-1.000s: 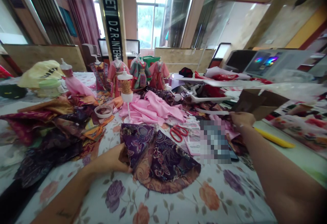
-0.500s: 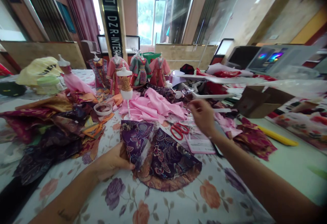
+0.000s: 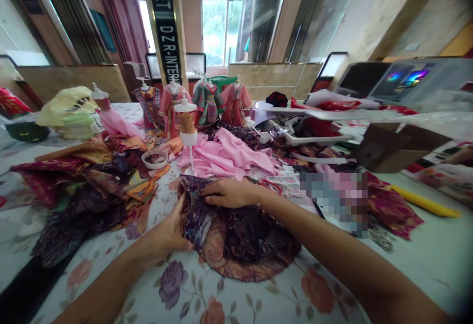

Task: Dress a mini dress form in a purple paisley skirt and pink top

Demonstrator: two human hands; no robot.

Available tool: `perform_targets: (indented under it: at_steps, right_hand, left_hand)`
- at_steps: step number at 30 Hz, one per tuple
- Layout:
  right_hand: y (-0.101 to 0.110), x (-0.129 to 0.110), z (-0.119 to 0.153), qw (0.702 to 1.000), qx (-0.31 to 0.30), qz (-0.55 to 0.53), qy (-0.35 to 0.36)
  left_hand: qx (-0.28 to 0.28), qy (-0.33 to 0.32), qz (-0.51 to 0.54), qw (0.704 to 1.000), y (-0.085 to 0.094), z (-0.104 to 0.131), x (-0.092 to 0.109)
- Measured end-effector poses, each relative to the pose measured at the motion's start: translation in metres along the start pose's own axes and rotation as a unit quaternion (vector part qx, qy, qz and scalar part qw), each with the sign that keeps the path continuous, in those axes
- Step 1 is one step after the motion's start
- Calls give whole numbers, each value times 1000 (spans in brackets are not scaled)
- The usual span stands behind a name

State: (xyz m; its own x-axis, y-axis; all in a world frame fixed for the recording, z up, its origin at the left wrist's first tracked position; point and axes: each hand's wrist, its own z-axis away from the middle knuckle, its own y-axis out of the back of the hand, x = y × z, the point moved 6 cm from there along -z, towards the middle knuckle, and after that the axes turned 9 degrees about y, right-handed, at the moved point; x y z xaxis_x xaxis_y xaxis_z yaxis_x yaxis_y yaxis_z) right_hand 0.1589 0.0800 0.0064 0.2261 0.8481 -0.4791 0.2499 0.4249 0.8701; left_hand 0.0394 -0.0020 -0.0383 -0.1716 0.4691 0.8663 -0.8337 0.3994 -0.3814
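Note:
A small purple patterned skirt point(image 3: 254, 233), fan-shaped with a brown lining showing along its curved lower edge, lies before me on the flowered tablecloth. My left hand point(image 3: 173, 230) grips its left side, thumb on top and the other fingers behind the cloth. Across its upper part reaches my right hand point(image 3: 234, 192), thumb and fingers closed on the cloth near the top left. The right hand and forearm hide much of the skirt's upper edge. Just beyond the right wrist, red-handled scissors point(image 3: 271, 185) show only in part.
A white mini mannequin point(image 3: 186, 117) stands behind the skirt, beside crumpled pink cloth point(image 3: 229, 154). Cloth scraps point(image 3: 88, 186) and a tape roll point(image 3: 154, 158) lie left. Several dressed mannequins stand farther back. A cardboard box point(image 3: 391, 146) and a yellow tool point(image 3: 424, 200) are right.
My right hand has come down and leftward from above the table onto the skirt. The skirt's upper left part is now bunched, and more brown lining shows at the middle.

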Motion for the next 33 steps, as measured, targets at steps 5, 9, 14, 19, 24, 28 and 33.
perform_targets:
  at_steps: [5, 9, 14, 19, 24, 28, 33]
  right_hand:
    - [-3, 7, -3, 999, -25, 24, -12]
    - [1, 8, -7, 999, -27, 27, 0]
    - [0, 8, -16, 1000, -21, 19, 12]
    - [9, 13, -12, 1000, 0, -14, -4]
    - [44, 33, 19, 985, 134, -25, -107]
    - [46, 37, 32, 977, 159, -55, -133]
    - [27, 38, 23, 986, 105, -92, -92]
  left_hand:
    - [-54, 57, -56, 995, 4, 8, -10]
    - [-1, 132, -205, 970, 27, 19, -4]
    - [184, -65, -338, 921, 39, 26, 45]
    - [153, -270, -557, 770, 5, 6, 41]
    - [162, -230, -661, 696, 13, -4, 20]
    - [133, -202, -653, 718, 16, -5, 23]
    - [72, -170, -656, 732, 20, -18, 30]
